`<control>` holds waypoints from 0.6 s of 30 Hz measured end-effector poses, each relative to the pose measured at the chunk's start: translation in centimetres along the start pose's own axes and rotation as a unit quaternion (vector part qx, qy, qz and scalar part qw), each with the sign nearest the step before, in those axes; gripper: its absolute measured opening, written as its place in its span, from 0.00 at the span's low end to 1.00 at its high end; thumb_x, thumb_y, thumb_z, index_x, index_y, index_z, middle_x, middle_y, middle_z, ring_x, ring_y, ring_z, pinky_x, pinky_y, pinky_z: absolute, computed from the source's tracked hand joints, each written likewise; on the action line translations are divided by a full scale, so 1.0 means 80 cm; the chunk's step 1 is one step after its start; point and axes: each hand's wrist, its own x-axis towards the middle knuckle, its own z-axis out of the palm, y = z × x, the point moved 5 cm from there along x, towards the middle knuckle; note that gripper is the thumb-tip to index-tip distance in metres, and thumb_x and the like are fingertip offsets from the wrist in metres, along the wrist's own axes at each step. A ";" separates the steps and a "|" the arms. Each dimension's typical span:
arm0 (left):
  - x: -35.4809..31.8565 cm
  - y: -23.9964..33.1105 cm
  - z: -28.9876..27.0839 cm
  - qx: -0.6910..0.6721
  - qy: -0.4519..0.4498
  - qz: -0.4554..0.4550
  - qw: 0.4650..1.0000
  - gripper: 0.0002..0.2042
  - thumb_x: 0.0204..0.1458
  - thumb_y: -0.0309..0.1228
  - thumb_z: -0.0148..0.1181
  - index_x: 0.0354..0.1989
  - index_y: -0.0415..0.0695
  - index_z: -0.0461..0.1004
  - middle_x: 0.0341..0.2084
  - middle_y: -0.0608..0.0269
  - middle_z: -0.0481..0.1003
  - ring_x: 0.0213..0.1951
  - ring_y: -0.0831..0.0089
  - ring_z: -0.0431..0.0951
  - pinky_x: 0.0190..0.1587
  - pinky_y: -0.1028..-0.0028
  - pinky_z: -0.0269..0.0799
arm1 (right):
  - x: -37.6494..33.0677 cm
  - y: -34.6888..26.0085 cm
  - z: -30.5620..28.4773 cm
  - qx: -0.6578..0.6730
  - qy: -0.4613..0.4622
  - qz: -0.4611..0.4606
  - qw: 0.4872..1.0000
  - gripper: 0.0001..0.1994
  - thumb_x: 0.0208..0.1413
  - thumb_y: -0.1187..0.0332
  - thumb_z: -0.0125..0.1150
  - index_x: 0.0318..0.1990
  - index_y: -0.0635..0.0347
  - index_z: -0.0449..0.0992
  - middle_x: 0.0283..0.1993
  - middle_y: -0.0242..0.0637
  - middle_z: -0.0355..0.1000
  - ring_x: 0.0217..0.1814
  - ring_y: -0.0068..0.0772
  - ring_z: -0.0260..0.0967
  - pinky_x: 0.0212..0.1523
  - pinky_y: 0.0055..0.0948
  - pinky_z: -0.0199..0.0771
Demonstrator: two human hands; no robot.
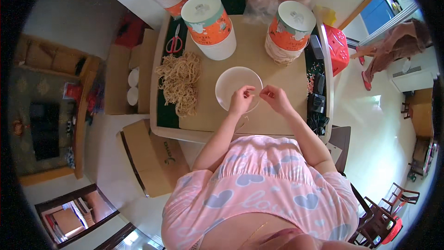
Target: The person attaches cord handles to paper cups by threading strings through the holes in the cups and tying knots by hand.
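Observation:
An open white paper tub (226, 83) stands on the table in front of me, its round mouth facing up. My left hand (243, 100) is over its near part, fingers bent together in a pinch. At the tub's right rim, my right hand (276, 100) also pinches, fingertips a little apart from the left ones. Whatever the fingers hold is too small to make out. A thin piece of twine (243, 121) shows below my left hand, by the near table edge. Left of the tub lies a tangled heap of tan twine (180, 83).
Orange-and-white tub stacks stand at the back left (210, 28) and back right (289, 32). Red-handled scissors (174, 44) lie beyond the twine. Black adapters (317, 104) line the right edge. Cardboard boxes (150, 157) sit on the floor at left; a red stool (336, 48) stands right.

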 end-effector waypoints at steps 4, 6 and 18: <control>0.007 0.001 0.015 0.238 -0.053 0.088 0.966 0.07 0.42 0.27 0.61 0.32 0.45 0.76 0.22 0.57 0.75 0.25 0.63 0.76 0.31 0.68 0.72 | -0.001 -0.004 0.006 -0.029 -0.011 -0.018 0.999 0.04 0.50 0.73 0.60 0.32 0.63 0.76 0.25 0.33 0.69 0.25 0.21 0.66 0.28 0.23 0.67; 0.008 0.005 0.018 0.275 -0.063 0.107 0.953 0.06 0.43 0.29 0.61 0.30 0.44 0.76 0.24 0.55 0.75 0.27 0.58 0.76 0.32 0.66 0.72 | 0.001 -0.013 0.004 -0.095 0.005 -0.066 0.993 0.04 0.49 0.73 0.60 0.32 0.62 0.76 0.26 0.36 0.69 0.27 0.27 0.68 0.29 0.26 0.68; -0.010 0.058 -0.016 0.136 0.127 0.193 0.963 0.03 0.46 0.21 0.59 0.29 0.40 0.73 0.23 0.59 0.71 0.23 0.70 0.71 0.27 0.73 0.67 | 0.036 -0.037 0.019 -0.151 -0.037 -0.115 0.981 0.07 0.48 0.68 0.59 0.29 0.62 0.73 0.30 0.45 0.71 0.32 0.48 0.71 0.33 0.39 0.70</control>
